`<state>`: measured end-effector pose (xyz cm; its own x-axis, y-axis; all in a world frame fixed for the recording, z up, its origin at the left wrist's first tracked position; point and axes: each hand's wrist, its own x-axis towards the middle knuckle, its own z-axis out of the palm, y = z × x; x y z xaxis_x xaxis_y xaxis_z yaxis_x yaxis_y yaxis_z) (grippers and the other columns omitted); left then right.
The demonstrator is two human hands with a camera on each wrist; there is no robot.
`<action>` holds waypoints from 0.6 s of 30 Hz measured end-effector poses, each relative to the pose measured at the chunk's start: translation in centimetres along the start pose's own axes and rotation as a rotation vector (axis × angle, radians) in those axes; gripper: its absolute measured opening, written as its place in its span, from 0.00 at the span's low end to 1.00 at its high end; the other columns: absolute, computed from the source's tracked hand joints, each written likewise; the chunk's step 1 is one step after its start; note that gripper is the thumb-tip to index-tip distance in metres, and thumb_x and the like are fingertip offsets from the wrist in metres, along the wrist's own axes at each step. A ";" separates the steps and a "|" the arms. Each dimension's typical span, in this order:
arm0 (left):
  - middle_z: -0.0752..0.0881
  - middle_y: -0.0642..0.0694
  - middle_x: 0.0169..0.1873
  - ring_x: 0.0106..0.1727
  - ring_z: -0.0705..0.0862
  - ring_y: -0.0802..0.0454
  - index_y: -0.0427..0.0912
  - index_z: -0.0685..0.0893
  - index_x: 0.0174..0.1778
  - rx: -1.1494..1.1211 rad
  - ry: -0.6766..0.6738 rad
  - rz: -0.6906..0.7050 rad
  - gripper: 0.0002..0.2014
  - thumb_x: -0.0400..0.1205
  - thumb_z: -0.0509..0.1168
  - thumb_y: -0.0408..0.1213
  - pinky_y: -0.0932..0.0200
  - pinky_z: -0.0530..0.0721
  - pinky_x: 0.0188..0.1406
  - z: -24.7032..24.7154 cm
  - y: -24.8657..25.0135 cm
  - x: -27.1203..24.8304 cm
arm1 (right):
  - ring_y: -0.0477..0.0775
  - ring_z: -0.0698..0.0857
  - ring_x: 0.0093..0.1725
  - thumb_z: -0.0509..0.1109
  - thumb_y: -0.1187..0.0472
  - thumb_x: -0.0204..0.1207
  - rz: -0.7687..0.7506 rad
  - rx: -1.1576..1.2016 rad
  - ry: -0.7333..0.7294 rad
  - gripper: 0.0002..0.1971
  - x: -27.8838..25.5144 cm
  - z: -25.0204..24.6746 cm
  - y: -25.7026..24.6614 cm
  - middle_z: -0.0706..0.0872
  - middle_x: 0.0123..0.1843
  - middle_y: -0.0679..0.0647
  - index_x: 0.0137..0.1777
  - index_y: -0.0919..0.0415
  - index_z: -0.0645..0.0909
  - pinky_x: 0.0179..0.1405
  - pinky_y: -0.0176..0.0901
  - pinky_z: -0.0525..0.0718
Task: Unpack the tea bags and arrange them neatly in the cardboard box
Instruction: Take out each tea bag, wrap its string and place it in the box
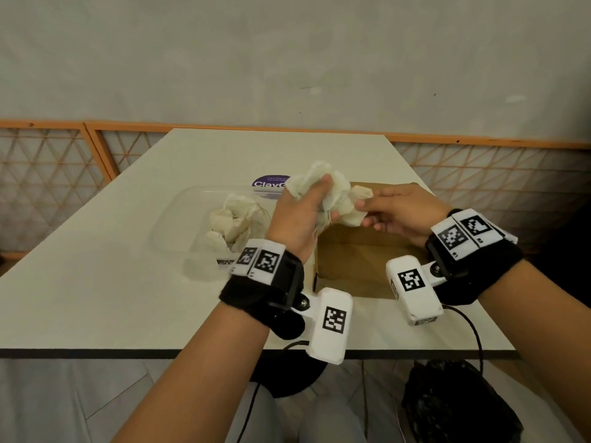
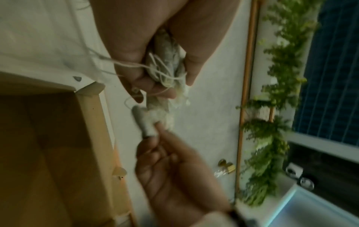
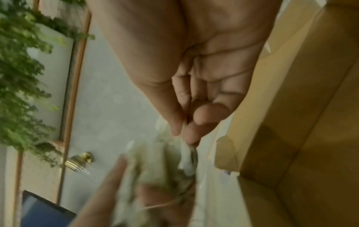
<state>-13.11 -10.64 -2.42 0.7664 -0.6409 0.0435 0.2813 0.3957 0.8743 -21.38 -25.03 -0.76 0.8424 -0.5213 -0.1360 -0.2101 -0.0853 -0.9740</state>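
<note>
My left hand point(image 1: 303, 209) grips a bunch of white tea bags point(image 1: 319, 183) with tangled strings point(image 2: 163, 69), held above the left edge of the open cardboard box point(image 1: 355, 260). My right hand point(image 1: 396, 212) pinches one tea bag point(image 1: 359, 199) at the bunch's right side between thumb and fingertips point(image 3: 191, 138). More tea bags point(image 1: 233, 222) lie in a clear plastic container point(image 1: 179, 219) left of the box. In the left wrist view the right hand point(image 2: 165, 153) holds the tea bag point(image 2: 145, 122) below the bunch. The box interior point(image 2: 48, 145) looks bare where visible.
The white table point(image 1: 96, 282) carries the box and the container. A purple label point(image 1: 270, 183) sits behind the container. An orange lattice fence point(image 1: 48, 161) and a wall stand beyond the table. Cables hang below the near edge. A black bag point(image 1: 457, 404) lies on the floor.
</note>
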 end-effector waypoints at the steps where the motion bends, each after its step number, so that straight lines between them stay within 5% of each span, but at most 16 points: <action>1: 0.87 0.41 0.48 0.42 0.87 0.51 0.37 0.82 0.58 0.074 -0.015 0.028 0.10 0.83 0.66 0.36 0.62 0.84 0.32 0.5 -0.5 -0.1 | 0.46 0.84 0.28 0.71 0.69 0.73 -0.027 0.048 -0.044 0.07 -0.4 0.1 -0.3 0.86 0.33 0.60 0.49 0.72 0.83 0.25 0.30 0.82; 4: 0.86 0.40 0.41 0.31 0.84 0.55 0.30 0.82 0.60 0.205 -0.023 0.100 0.16 0.79 0.71 0.34 0.65 0.78 0.23 1.4 -1.5 -0.1 | 0.47 0.87 0.30 0.66 0.70 0.76 -0.072 0.163 -0.140 0.05 -1.5 0.1 -1.1 0.87 0.36 0.60 0.48 0.69 0.83 0.31 0.32 0.86; 7: 0.86 0.39 0.41 0.31 0.82 0.53 0.27 0.81 0.60 0.217 0.012 0.123 0.17 0.77 0.71 0.29 0.65 0.76 0.22 0.7 -1.6 0.1 | 0.49 0.89 0.40 0.68 0.66 0.76 -0.049 0.142 -0.148 0.08 -2.2 -0.7 -0.5 0.90 0.44 0.58 0.53 0.63 0.84 0.41 0.37 0.87; 10: 0.85 0.44 0.40 0.34 0.84 0.54 0.31 0.81 0.60 0.238 0.033 0.114 0.16 0.76 0.71 0.28 0.64 0.77 0.23 -0.8 -1.1 0.1 | 0.49 0.88 0.49 0.72 0.61 0.73 -0.071 -0.242 -0.052 0.11 -3.0 -1.4 2.1 0.90 0.49 0.52 0.55 0.55 0.85 0.52 0.39 0.84; 13: 0.84 0.45 0.42 0.34 0.84 0.56 0.32 0.81 0.62 0.287 0.008 0.109 0.18 0.77 0.71 0.30 0.67 0.77 0.23 -2.1 -0.2 0.2 | 0.45 0.84 0.50 0.73 0.57 0.73 -0.066 -0.579 -0.102 0.07 -4.2 -1.2 5.2 0.88 0.48 0.47 0.51 0.52 0.86 0.53 0.34 0.77; 18: 0.82 0.42 0.34 0.27 0.81 0.56 0.25 0.79 0.59 0.218 -0.010 0.149 0.18 0.76 0.70 0.31 0.68 0.75 0.22 -2.8 1.2 0.0 | 0.43 0.84 0.48 0.69 0.56 0.77 -0.134 -0.613 -0.105 0.07 -6.3 -0.5 7.3 0.89 0.46 0.46 0.48 0.52 0.88 0.52 0.33 0.78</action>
<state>-11.15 -8.35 -2.67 0.7840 -0.5929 0.1838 0.0334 0.3360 0.9413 -28.45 -22.82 -6.89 0.9186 -0.3894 -0.0675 -0.3194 -0.6308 -0.7071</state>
